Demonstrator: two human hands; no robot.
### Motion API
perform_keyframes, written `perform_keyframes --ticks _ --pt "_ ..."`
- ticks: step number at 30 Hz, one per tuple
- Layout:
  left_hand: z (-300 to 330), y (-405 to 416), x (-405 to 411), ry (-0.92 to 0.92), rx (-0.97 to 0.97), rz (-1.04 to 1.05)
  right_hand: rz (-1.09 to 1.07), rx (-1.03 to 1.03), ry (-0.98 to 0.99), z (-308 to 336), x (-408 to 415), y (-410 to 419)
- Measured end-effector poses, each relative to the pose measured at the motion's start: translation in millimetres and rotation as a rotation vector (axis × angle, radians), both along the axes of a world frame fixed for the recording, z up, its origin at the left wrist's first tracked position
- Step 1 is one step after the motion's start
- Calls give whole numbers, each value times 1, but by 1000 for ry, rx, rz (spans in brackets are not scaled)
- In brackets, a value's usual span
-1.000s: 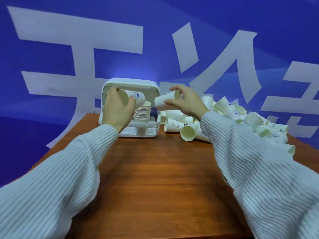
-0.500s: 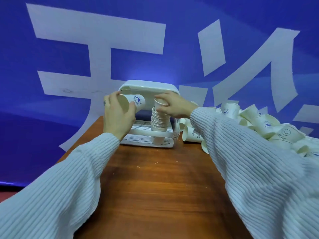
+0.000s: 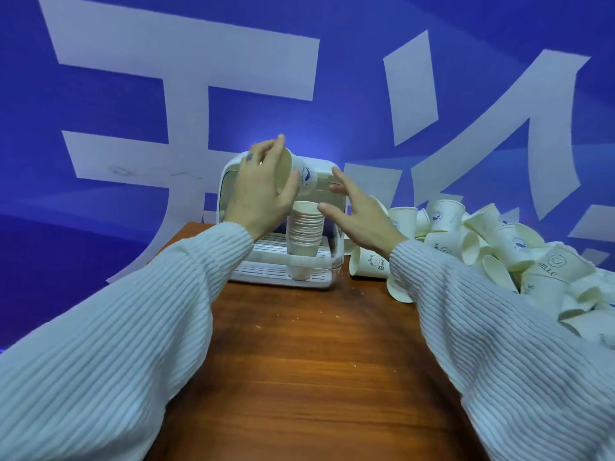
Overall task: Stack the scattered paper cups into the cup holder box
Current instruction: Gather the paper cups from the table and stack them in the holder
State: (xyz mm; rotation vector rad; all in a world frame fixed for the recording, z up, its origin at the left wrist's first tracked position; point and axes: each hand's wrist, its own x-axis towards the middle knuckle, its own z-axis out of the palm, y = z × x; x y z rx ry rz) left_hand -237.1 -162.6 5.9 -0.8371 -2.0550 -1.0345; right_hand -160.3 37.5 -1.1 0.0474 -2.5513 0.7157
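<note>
A white cup holder box [image 3: 229,181] stands at the table's far edge with a tall stack of paper cups [image 3: 304,241] upright inside it. My left hand [image 3: 259,191] grips a paper cup [image 3: 301,173] lying on its side, just above and left of the stack's top. My right hand [image 3: 357,214] hovers beside the stack's top with fingers spread, holding nothing. A heap of scattered paper cups [image 3: 499,241] lies on the right side of the table.
The wooden table [image 3: 299,361] stretches toward me between my sleeves. A blue wall with large white characters stands right behind the box. One cup printed with a bear [image 3: 371,262] lies on its side beside the box.
My right hand has set its cup onto the stack and let go, drawing back with fingers spread. My left hand has lifted its cup up and rightward, over the stack.
</note>
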Motion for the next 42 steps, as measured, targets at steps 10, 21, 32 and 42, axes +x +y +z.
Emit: perform_keyframes --ticks 10,21,32,42 --pt "-17 44 -12 -151 -605 -45 -78 -33 32 -6 36 47" --pt "-41 60 7 -53 -556 90 -282 544 -304 -49 82 114" --pt "-90 110 101 -102 -451 -383 -195 -23 65 -40 109 89" --pt "-96 144 144 -231 -296 -454 -393 168 -401 -21 231 156"
